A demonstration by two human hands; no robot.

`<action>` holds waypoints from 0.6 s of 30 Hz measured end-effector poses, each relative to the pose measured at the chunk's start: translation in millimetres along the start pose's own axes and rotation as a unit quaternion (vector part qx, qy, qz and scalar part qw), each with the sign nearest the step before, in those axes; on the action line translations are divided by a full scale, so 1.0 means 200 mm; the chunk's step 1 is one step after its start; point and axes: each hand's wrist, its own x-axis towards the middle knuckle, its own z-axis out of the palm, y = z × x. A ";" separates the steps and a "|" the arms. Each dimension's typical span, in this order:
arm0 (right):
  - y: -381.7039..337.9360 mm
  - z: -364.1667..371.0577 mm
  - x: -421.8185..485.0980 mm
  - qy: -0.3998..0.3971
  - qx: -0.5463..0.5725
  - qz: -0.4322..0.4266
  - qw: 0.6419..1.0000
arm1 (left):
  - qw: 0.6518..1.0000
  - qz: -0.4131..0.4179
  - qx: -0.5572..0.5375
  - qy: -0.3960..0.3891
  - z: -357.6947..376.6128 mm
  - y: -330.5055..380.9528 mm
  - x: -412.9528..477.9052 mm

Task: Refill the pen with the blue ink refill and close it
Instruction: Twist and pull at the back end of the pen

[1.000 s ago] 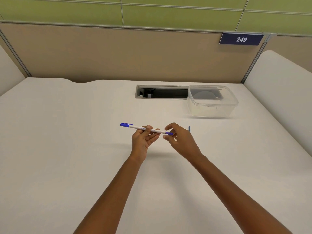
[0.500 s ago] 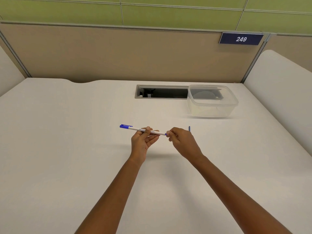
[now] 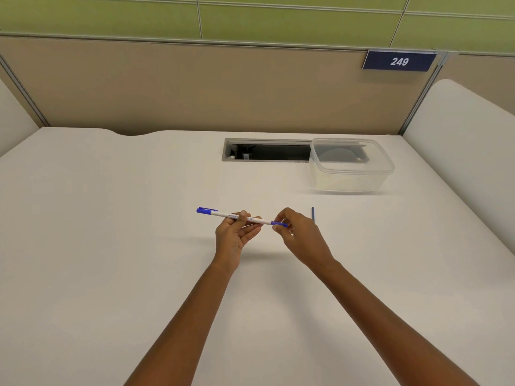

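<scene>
A white pen (image 3: pixel 223 214) with a blue cap at its left end is held level above the white desk (image 3: pixel 111 246). My left hand (image 3: pixel 237 232) grips the pen's barrel at the middle, thumb on top. My right hand (image 3: pixel 299 235) pinches the blue end piece (image 3: pixel 279 224) at the pen's right end. A thin blue ink refill (image 3: pixel 313 213) lies on the desk just behind my right hand, partly hidden by it.
A clear plastic container (image 3: pixel 351 165) with a lid stands at the back right, next to an open cable slot (image 3: pixel 264 150) in the desk. Beige partition walls close off the back and sides.
My right hand's fingers have shifted on the pen's right end, hiding the blue end piece for a moment and showing it again now. The pen has barely moved.
</scene>
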 end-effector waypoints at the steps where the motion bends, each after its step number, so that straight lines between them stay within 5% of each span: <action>1: 0.00 0.00 0.00 -0.002 0.002 0.002 1.000 | 1.000 0.000 0.000 -0.002 0.00 0.00 0.00; 18: 0.05 0.00 0.00 -0.016 0.004 0.018 1.000 | 1.000 -0.006 0.006 0.006 -0.02 -0.01 0.02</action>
